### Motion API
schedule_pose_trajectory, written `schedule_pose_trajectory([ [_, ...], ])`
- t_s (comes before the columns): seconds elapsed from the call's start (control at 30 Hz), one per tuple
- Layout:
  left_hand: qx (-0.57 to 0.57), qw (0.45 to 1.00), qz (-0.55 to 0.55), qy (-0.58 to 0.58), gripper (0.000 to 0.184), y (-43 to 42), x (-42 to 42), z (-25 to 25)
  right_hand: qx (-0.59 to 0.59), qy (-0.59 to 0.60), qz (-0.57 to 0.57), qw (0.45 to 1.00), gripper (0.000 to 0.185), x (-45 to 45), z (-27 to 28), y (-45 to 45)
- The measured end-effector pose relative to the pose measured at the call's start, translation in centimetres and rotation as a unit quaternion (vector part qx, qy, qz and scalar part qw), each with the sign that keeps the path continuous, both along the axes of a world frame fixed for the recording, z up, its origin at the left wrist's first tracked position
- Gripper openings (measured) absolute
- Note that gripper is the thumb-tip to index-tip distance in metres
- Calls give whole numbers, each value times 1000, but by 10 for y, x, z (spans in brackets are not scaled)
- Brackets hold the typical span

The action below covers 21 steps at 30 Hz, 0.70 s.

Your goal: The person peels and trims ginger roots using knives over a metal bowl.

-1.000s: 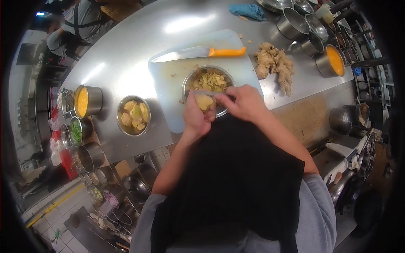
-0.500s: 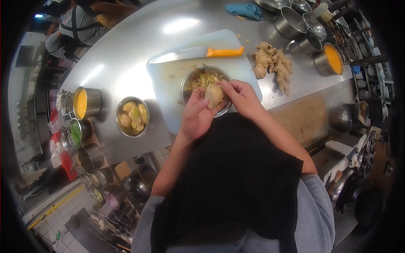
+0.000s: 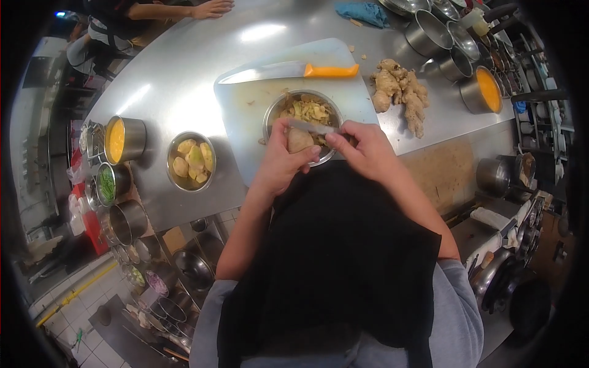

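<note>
"Over the steel bowl [image 3: 265, 124], what is the left hand [image 3: 273, 162] doing?"

"Pinching a chunk of ginger [image 3: 300, 141] between thumb and fingers, above the bowl's near side."

"And the right hand [image 3: 365, 147]?"

"Its fingers curl around the right end of a small blade [image 3: 314, 127]; the grip hides any handle. The metal lies along the chunk's far edge, though I can't tell whether it is cutting in."

"What's in that bowl?"

"Peelings [image 3: 310, 110], heaped up. It stands on a pale cutting board [image 3: 242, 107], and beyond it, on the same board, lies a large knife [image 3: 291, 70], orange handle to the right."

"What else does the bench [image 3: 184, 211] carry?"

"Left of the board, a second bowl [image 3: 169, 167] with peeled pieces [image 3: 194, 158] in it; farther left, a metal pot [image 3: 134, 140] of something orange. Just right of the board sits a knobbly, unpeeled root [image 3: 399, 89], with another orange-filled pot [image 3: 470, 97] well past it. Near the far edge there's a crumpled blue cloth [image 3: 362, 14]."

"Anyone else about?"

"At the far left, yes: a co-worker's hand [image 3: 213, 8] rests palm down on the bench."
</note>
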<state>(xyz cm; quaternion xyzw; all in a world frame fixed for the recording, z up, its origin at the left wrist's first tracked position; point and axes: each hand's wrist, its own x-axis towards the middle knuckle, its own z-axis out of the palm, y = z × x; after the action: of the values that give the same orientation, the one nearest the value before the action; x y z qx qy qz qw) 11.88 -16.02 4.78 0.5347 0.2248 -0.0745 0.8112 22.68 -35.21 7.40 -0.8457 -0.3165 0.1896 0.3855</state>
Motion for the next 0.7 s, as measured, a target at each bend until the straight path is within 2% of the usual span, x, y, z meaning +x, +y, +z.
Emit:
schedule_pose_trajectory([
  [0.1, 33, 999, 1, -42, 71, 0, 0, 10, 20, -72, 50, 996, 39, -9, 0, 3],
  [0.3, -40, 987, -13, -157, 75, 8, -2, 1, -16, -51, 64, 996, 39, -8, 9, 6],
  [0.4, 2, 994, -13, -112, 79, 8, -3, 12, 22, -92, 66, 993, 38, -9, 5, 5],
  [0.5, 45, 991, 5, -122, 75, 4, -1, 14, -11, -106, 81, 991, 37, -9, 12, 5],
  [0.6, 138, 984, -17, -112, 65, 6, 2, 18, 1, -148, 70, 987, 35, -10, 11, 5],
  [0.7, 139, 980, 3, -142, 54, 5, 2, 10, -5, -147, 64, 987, 36, -9, 10, 6],
])
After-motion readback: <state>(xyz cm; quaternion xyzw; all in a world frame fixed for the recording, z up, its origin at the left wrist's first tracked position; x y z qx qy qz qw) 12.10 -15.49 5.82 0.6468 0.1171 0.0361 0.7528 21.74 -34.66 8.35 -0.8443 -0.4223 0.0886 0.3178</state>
